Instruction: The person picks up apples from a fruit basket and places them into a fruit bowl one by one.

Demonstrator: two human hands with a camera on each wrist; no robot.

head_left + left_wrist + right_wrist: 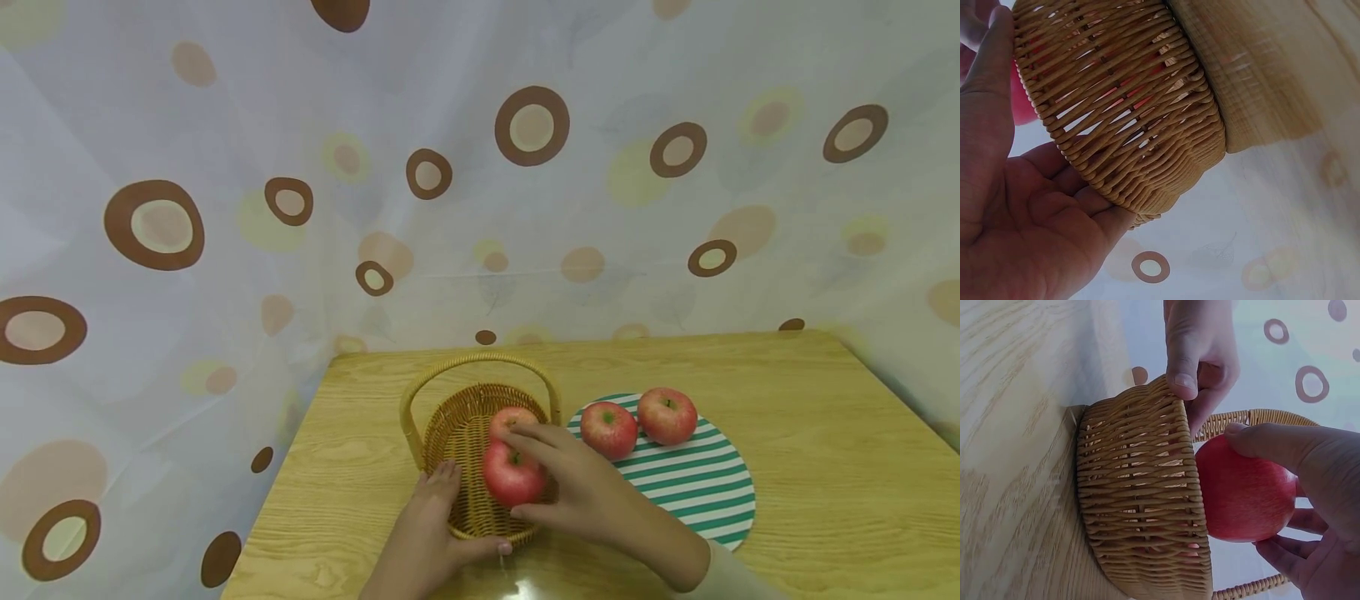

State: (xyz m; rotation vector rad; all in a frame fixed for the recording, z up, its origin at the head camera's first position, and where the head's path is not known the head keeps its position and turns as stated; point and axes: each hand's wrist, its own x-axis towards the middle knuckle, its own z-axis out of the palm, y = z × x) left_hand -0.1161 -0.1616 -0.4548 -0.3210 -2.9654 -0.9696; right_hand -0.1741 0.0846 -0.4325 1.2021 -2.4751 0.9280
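A wicker basket [1138, 494] with an arched handle [480, 358] stands on the table. My left hand [429, 529] holds its near left rim; in the left wrist view the fingers reach behind the rim. My right hand [573, 483] grips a red apple [512, 477] at the basket's mouth, thumb on one side and fingers on the other. In the right wrist view this apple sits just above the rim. Another apple [512, 418] lies inside the basket, partly hidden by the right hand's fingers.
Right of the basket, two apples, a left one [609, 430] and a right one [667, 415], rest on a round green-and-white striped mat [705, 493]. The wooden table [832, 433] backs onto a hanging cloth [465, 100] with brown circles.
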